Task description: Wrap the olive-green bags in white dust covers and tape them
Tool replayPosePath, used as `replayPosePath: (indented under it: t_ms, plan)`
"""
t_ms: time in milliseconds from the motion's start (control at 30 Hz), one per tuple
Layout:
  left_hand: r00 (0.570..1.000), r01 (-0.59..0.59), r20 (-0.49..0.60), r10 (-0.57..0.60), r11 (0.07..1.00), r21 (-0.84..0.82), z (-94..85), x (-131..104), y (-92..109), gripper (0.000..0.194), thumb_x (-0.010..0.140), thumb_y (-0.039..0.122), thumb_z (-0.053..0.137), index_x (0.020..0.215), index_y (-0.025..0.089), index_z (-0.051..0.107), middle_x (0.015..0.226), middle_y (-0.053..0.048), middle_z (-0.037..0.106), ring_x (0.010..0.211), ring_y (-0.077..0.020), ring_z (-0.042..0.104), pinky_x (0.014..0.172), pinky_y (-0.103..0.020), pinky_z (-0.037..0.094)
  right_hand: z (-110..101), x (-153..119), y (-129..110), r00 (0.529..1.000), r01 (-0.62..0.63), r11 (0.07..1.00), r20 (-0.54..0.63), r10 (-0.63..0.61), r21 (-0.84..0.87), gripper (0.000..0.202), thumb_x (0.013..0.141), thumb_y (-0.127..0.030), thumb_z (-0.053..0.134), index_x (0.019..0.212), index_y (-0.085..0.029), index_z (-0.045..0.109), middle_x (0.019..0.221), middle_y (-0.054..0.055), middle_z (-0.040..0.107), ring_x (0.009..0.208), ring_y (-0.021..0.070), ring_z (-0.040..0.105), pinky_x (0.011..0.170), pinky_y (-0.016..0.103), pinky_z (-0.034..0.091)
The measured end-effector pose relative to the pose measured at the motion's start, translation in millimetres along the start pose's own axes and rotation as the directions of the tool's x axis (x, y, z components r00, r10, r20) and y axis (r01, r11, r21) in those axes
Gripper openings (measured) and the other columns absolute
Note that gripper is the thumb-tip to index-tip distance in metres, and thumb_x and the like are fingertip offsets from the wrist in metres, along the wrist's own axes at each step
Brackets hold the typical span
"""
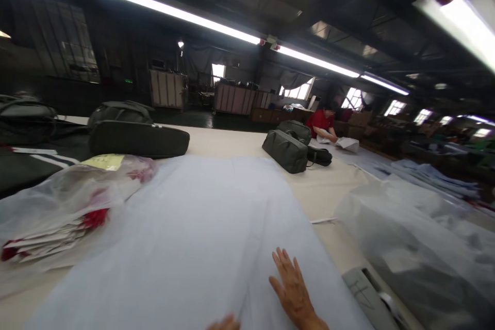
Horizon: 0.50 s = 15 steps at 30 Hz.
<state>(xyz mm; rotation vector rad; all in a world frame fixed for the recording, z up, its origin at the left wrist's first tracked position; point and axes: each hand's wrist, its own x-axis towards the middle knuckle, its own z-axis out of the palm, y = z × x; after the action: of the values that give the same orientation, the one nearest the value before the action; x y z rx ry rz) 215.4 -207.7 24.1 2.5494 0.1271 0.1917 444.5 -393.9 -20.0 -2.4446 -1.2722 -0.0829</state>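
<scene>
A large pale bluish-white sheet (201, 216) lies spread over the cream-coloured table in front of me, with soft creases running lengthwise near its right half. On its lower right part my right hand (293, 289) rests palm down, its fingers stretched and slightly apart, holding nothing. Only a blurred bit of my left hand (225, 323) shows at the bottom edge, over the same sheet; the rest of it is out of frame, and its grip cannot be made out.
Left, a clear plastic bag (88, 191) holds red-and-white pieces beside dark green bags (139, 139). More green bags (286, 149) stand at the far right. Nearer are crumpled translucent plastic (410, 237) and a grey marked object (367, 294). A person in red (322, 122) handles white material beyond.
</scene>
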Motion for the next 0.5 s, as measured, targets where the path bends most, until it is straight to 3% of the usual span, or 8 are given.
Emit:
replayPosePath:
  t_ms: [67,133,167,267,333,433,500]
  plan:
    - [1.0,-0.003,-0.013,0.003,0.999,0.046,8.4,43.4,-6.0,0.075,0.078,0.054,0.071,0.144,0.035,0.039,0.152,-0.011,0.039,0.139,-0.034,0.035,0.112,-0.055,0.035,27.7,6.8,14.8,0.999,0.042,0.997,0.013,-0.041,-0.068,0.061,0.089,-0.041,0.054,0.147,-0.03,0.037,0.153,0.005,0.033,0.141,0.0343,0.031,0.114,0.063,0.028]
    - [0.997,0.061,-0.044,-0.055,0.989,0.135,19.9,85.3,-15.2,0.101,0.07,0.058,0.075,0.151,0.024,0.025,0.157,-0.017,0.026,0.144,-0.0399,0.022,0.115,-0.065,0.024,53.5,4.6,29.8,0.995,0.098,0.989,0.022,-0.096,-0.107,0.069,0.087,-0.044,0.057,0.149,-0.034,0.03,0.154,0.003,0.031,0.14,0.037,0.033,0.113,0.065,0.03]
    - [0.994,0.103,-0.057,-0.094,0.979,0.178,26.7,102.8,-22.0,0.105,0.069,0.059,0.074,0.152,0.019,0.023,0.157,-0.019,0.022,0.145,-0.0407,0.019,0.115,-0.067,0.022,64.6,1.5,37.4,0.993,0.119,0.985,0.023,-0.117,-0.123,0.072,0.086,-0.046,0.058,0.15,-0.034,0.028,0.153,0.003,0.031,0.139,0.0386,0.034,0.112,0.065,0.031]
    - [0.986,0.165,-0.061,-0.155,0.956,0.242,49.5,134.1,-49.5,0.086,0.077,0.049,0.069,0.148,0.015,0.034,0.155,-0.018,0.029,0.143,-0.0366,0.026,0.116,-0.062,0.025,84.3,-7.6,58.9,0.988,0.153,0.975,0.031,-0.15,-0.158,0.077,0.083,-0.052,0.061,0.15,-0.034,0.029,0.151,0.005,0.035,0.133,0.0423,0.042,0.106,0.066,0.037]
    - [0.986,0.153,-0.111,-0.128,0.953,0.262,61.9,139.5,-67.8,0.067,0.082,0.034,0.064,0.143,0.017,0.042,0.151,-0.015,0.039,0.139,-0.0326,0.037,0.115,-0.057,0.031,82.2,-6.2,69.2,0.984,0.178,0.973,0.053,-0.171,-0.148,0.074,0.079,-0.056,0.064,0.146,-0.036,0.039,0.146,0.004,0.045,0.127,0.0418,0.05,0.101,0.06,0.043]
    - [0.967,0.145,-0.238,-0.091,0.965,0.217,68.2,140.0,-84.5,0.043,0.082,0.016,0.056,0.124,0.024,0.058,0.137,-0.009,0.058,0.127,-0.0284,0.053,0.109,-0.05,0.041,57.7,19.4,73.4,0.978,0.196,0.977,0.091,-0.188,-0.086,0.043,0.084,-0.049,0.062,0.126,-0.04,0.061,0.128,0.0,0.065,0.113,0.0319,0.063,0.095,0.046,0.048]
    - [0.948,0.175,-0.282,-0.147,0.982,0.075,63.0,141.2,-88.2,0.025,0.081,0.017,0.055,0.104,0.025,0.064,0.118,-0.007,0.068,0.112,-0.0275,0.061,0.1,-0.045,0.047,36.3,53.7,69.3,0.99,0.137,0.988,0.042,-0.134,-0.072,0.025,0.092,-0.038,0.053,0.112,-0.037,0.068,0.115,0.0,0.071,0.107,0.0254,0.065,0.095,0.04,0.047]
